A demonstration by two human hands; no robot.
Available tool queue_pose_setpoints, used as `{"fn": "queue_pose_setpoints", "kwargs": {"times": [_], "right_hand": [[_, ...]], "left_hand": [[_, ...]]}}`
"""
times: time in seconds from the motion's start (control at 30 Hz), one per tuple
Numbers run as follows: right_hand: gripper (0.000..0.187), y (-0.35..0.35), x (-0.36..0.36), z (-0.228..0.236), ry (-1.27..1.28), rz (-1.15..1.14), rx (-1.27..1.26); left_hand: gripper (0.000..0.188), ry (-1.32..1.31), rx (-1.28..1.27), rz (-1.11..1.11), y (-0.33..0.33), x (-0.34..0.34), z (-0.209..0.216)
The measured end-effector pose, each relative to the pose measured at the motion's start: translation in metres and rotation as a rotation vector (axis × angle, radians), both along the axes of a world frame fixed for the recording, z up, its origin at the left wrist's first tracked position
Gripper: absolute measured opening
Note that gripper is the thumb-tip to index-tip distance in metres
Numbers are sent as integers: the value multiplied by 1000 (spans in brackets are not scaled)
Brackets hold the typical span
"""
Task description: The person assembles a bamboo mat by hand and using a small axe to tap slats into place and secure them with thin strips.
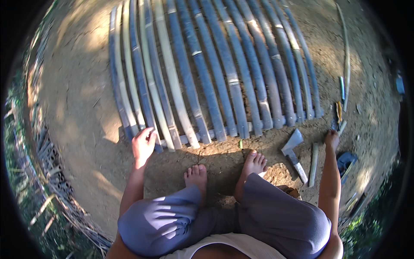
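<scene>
A row of split bamboo strips (233,86), dark and pale, lies side by side on the ground in front of me. Their near ends rest across a pale crosspiece (183,139). Over the near ends at the left is my left hand (143,146), thumb and fingers drawn together; whatever they pinch is too small to make out. Out to the right, my right hand (332,139) is closed low to the ground. Beside its fingers are a short pale stick (342,127) and a small dark metallic thing; its grip is unclear.
A broad-bladed hatchet (295,151) and a short stick (314,165) lie right of my feet (252,166). Farther right are a dark blue object (346,162), a yellowish-brown item (339,112) and a long thin pole (346,56). Cut bamboo pieces (56,177) are heaped at the left.
</scene>
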State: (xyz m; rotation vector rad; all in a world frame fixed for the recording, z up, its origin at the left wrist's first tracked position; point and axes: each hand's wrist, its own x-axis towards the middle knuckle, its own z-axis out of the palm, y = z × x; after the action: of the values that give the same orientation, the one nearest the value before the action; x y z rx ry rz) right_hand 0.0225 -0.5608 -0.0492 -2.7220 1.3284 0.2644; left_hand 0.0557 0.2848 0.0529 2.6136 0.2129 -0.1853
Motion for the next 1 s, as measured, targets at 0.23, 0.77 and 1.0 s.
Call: {"fn": "queue_pose_setpoints", "kwargs": {"times": [0.23, 0.77, 1.0], "right_hand": [[32, -28, -3, 1, -31, 113, -189], [23, 9, 39, 63, -177, -368, -24], [22, 141, 154, 150, -585, 483, 335]], "left_hand": [[21, 16, -167, 133, -4, -35, -1], [18, 34, -315, 402, -19, -111, -15], [18, -101, -221, 508, -21, -121, -23]]}}
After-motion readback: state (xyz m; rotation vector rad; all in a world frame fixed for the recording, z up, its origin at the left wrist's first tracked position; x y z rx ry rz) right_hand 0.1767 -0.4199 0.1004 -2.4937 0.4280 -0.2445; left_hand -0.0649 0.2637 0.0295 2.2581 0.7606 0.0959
